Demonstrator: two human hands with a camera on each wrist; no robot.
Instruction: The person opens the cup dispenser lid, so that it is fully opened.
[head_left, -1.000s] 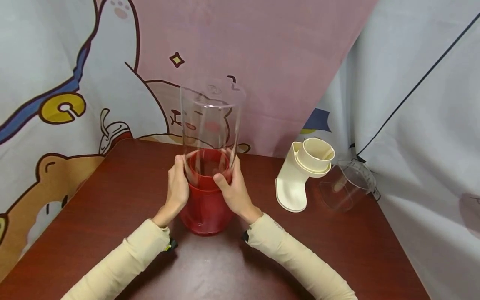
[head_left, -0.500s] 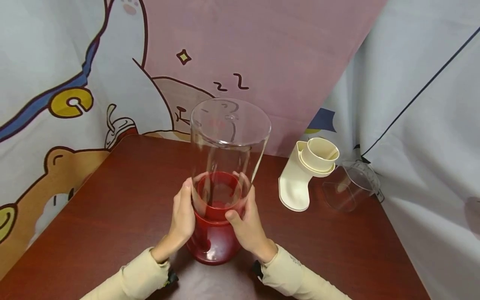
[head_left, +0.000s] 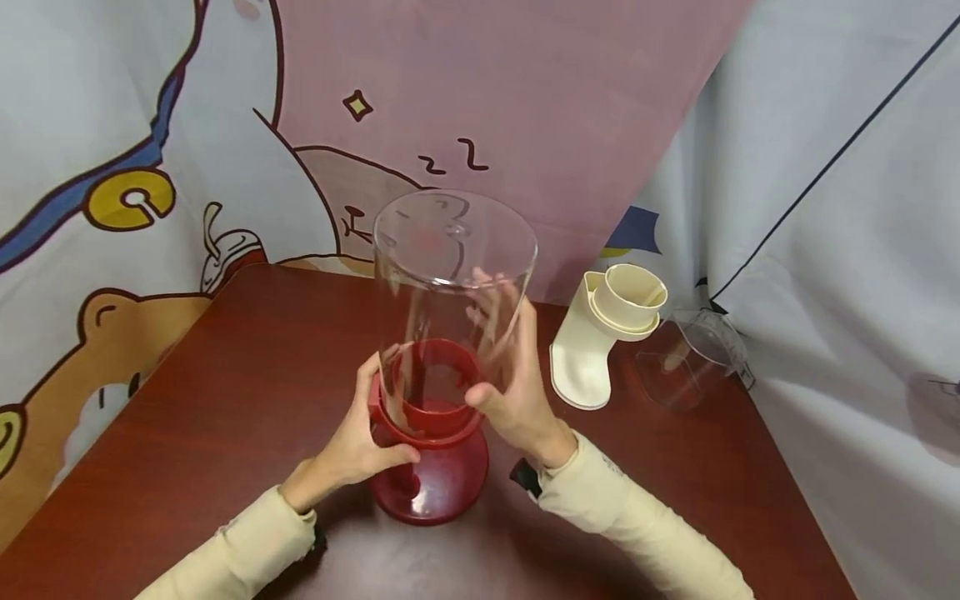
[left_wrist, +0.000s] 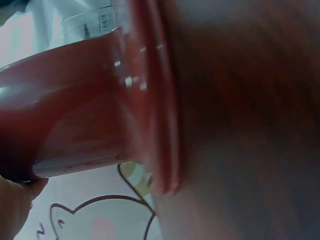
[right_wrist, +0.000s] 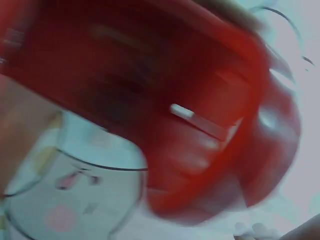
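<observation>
A tall clear cylinder [head_left: 431,308], open at the top, stands with its lower end at the red base [head_left: 431,492]. The base has a collar and a wider round foot, and stands on the brown table [head_left: 187,392]. My left hand [head_left: 348,442] grips the collar from the left, thumb across its front and fingers on its far side. My right hand [head_left: 528,400] is at the cylinder's right, fingers spread behind the clear wall and thumb in front; contact is unclear. In the blurred right wrist view, the red base [right_wrist: 280,135] shows an opening in its side.
To the right on the table stands a cream elbow-shaped piece [head_left: 585,358] with a round collar on top. Behind it, near the right edge, is a clear measuring jug [head_left: 693,358]. Patterned cloth [head_left: 585,108] hangs close behind the table.
The cylinder and base have come toward me and now look more tilted. My left thumb has swung across the collar's front. My right hand has moved up from the base, its fingers spreading.
</observation>
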